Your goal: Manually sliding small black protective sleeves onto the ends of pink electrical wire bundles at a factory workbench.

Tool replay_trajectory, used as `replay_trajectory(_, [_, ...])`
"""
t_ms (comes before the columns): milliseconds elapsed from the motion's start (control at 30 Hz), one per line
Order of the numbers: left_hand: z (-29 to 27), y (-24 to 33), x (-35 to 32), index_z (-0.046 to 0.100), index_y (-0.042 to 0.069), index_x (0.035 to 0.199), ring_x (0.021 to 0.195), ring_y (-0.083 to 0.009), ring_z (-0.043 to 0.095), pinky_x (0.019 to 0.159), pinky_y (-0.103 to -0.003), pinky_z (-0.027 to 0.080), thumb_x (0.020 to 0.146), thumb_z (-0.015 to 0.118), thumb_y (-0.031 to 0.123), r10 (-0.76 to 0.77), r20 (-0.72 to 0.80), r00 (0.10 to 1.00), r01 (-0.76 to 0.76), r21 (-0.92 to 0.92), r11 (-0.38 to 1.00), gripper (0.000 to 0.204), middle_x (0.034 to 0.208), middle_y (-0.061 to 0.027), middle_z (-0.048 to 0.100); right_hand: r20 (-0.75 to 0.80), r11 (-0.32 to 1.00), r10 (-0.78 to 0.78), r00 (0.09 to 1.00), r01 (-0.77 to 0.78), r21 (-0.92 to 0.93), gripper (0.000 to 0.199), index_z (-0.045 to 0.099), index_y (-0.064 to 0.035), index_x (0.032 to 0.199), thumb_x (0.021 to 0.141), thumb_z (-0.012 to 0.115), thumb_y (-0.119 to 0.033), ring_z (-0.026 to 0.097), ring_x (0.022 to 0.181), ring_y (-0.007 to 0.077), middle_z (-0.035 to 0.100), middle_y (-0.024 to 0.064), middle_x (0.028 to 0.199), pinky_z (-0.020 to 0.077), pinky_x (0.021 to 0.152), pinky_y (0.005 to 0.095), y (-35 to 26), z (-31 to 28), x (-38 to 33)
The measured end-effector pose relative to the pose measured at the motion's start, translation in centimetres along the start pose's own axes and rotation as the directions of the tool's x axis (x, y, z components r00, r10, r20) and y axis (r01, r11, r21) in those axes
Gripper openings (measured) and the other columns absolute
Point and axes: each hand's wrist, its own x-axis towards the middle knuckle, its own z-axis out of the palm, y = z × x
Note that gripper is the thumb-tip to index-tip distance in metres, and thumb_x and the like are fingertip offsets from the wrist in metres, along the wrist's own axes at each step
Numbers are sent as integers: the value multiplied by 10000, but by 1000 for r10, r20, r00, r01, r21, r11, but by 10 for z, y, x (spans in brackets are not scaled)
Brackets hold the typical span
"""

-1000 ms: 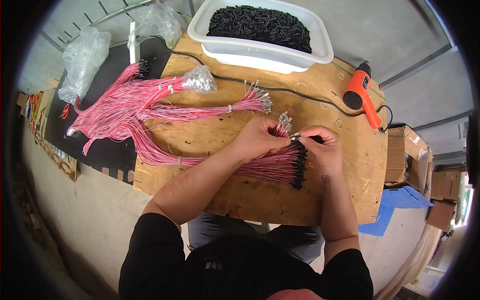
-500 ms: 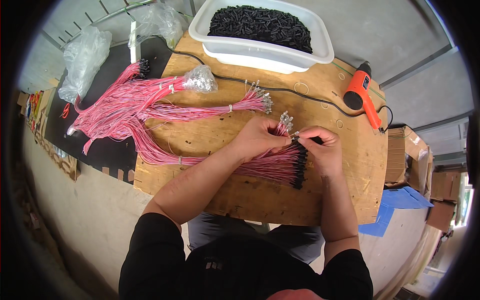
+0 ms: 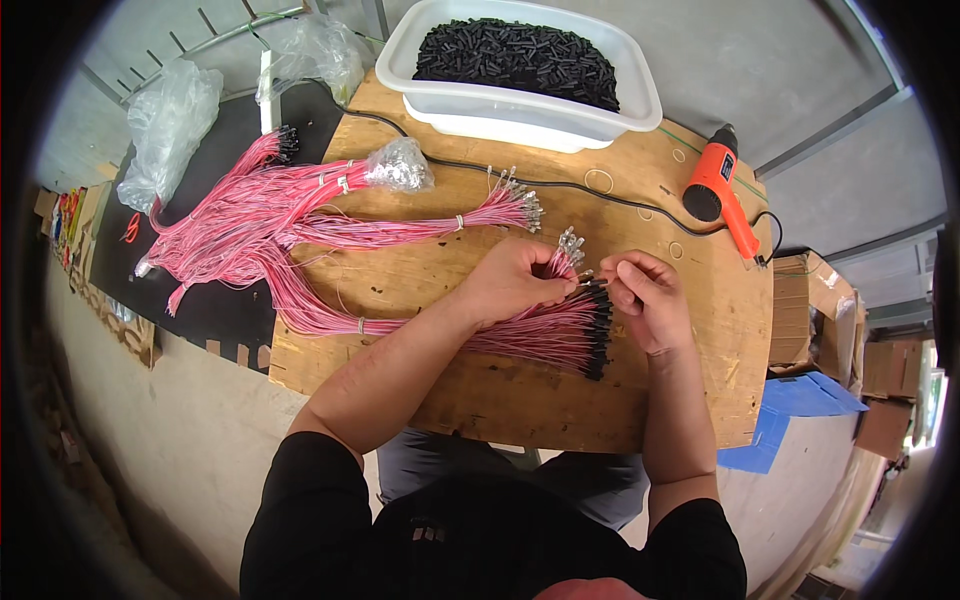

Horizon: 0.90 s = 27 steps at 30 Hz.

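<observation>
My left hand is closed around a bunch of pink wires, whose silvery metal terminals stick up past the fingers. A single wire end with a small black sleeve points from the left fingertips toward my right hand. The right fingers are curled in with the thumb pressed against them; whatever they hold is hidden. Below both hands the wires fan out over the table, and many end in black sleeves. More pink wire bundles lie to the left, tied with bands.
A white plastic tub full of short black tubes stands at the back of the wooden table. An orange heat gun lies at the right, its black cord crossing behind the wires. Cardboard boxes stand beyond the right edge.
My right hand has drawn slightly right from the left fingertips, and its fingers have curled in more. The left hand keeps its grip on the wires, almost in place.
</observation>
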Motion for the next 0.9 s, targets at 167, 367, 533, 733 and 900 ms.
replay_trajectory(167, [-1,3,-1,705,-17,944,725,-65,604,652,-230,492,902,727,47,-25,-5,1000,25,53,998,79,804,-19,680,-26,993,101,995,-102,-54,181,679,59,1065,948,684,-79,424,571,31,689,83,843,303,497,187,-5,2,-2])
replay_trajectory(367, [2,4,-1,711,-9,917,710,-46,581,630,-226,474,895,736,64,10,-22,1000,-8,77,997,81,779,-3,675,23,993,99,995,-97,-72,167,686,45,1053,932,704,-69,415,562,30,698,74,828,303,497,192,-3,-3,-3])
replay_trajectory(533, [4,5,-2,718,-4,898,686,-29,558,610,-228,464,886,745,82,42,-38,998,-37,126,991,92,752,10,673,14,989,90,996,-87,-122,161,698,30,1034,921,722,-83,414,559,31,705,75,823,300,499,195,-1,-2,-2])
replay_trajectory(733, [1,5,-2,713,-11,940,744,-52,611,663,-223,501,886,744,43,-6,-11,1000,7,164,986,83,822,-13,696,6,983,93,996,-91,-158,163,708,23,1022,913,735,-96,421,558,36,709,71,814,305,501,202,0,0,-2])
replay_trajectory(900, [1,5,-2,712,-18,945,755,-56,626,678,-219,515,884,749,35,8,-9,1000,-6,176,984,89,832,-22,704,6,979,103,995,-100,-179,162,709,23,1025,916,731,-95,432,561,38,710,70,816,309,502,204,1,1,-2])
